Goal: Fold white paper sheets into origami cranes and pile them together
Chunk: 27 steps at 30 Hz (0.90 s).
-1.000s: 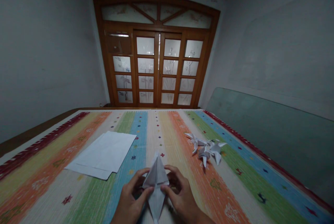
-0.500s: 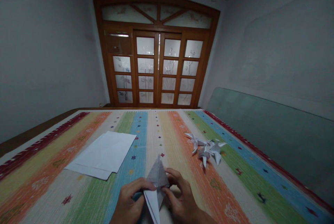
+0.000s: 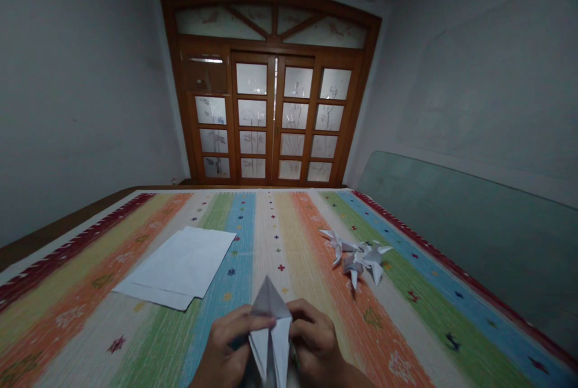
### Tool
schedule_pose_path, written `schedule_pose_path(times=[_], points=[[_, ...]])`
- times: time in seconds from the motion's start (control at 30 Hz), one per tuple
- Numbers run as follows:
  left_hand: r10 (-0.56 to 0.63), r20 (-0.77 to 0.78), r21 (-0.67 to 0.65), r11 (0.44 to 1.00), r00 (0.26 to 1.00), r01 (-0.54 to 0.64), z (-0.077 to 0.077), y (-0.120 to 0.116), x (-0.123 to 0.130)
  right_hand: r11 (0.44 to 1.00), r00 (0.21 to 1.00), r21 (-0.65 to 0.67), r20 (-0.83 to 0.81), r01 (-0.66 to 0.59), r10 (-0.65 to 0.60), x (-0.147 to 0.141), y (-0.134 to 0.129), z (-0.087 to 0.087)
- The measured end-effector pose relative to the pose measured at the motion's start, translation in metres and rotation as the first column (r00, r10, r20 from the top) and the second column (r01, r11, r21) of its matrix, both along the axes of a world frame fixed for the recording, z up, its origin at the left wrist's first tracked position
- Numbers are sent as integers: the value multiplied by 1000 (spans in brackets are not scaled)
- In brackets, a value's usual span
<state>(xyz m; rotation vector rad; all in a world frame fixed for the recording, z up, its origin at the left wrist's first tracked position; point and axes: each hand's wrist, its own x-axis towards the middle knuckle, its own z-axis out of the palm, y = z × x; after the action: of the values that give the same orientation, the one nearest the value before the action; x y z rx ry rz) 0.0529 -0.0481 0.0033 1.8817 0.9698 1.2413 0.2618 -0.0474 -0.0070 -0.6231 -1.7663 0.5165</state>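
Note:
Low in the view, a pointed white paper origami piece (image 3: 270, 328) stands between my hands, its lower flaps slightly parted and its bottom edge out of frame. My left hand (image 3: 230, 340) grips its left side, with the fingers laid across the middle. My right hand (image 3: 313, 343) holds its right side. To the left lies a small stack of white paper sheets (image 3: 176, 267), apart from both hands. Several folded paper figures (image 3: 359, 258) sit in a cluster up and to the right of my right hand.
All of this rests on a multicoloured striped woven cloth (image 3: 135, 340) covering a wide surface. A large green-tinted glass pane (image 3: 465, 225) stands along the right wall. Wooden-framed frosted glass doors (image 3: 266, 117) stand beyond the far edge.
The origami piece has dropped lower in view and its lower flaps have spread apart. My hands have moved down with it, and my left fingers now lie across it. The sheets and figures have not moved.

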Motion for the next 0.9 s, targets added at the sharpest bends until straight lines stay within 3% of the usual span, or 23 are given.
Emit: schedule_pose_path(times=[0.13,0.3,0.37,0.43,0.67,0.9], points=[[-46,-23,54,997,999,47,3,-1,0,999,999,23,-26,38,-38,0,0,-9],[-53,-61,95,994,997,58,9,-1,1,981,980,-8,-53,192,-193,1,0,-14],[-18,-63,151,988,998,27,8,0,0,985,985,18,21,172,-172,2,0,-10],[25,-54,221,975,998,-12,6,0,-1,997,994,7,82,75,-75,3,1,-6],[97,-85,410,910,992,-54,5,3,-5,974,979,-113,83,196,-188,3,3,-6],[160,-58,342,930,985,-131,13,1,-2,973,979,-131,-38,192,-198,-2,3,13]])
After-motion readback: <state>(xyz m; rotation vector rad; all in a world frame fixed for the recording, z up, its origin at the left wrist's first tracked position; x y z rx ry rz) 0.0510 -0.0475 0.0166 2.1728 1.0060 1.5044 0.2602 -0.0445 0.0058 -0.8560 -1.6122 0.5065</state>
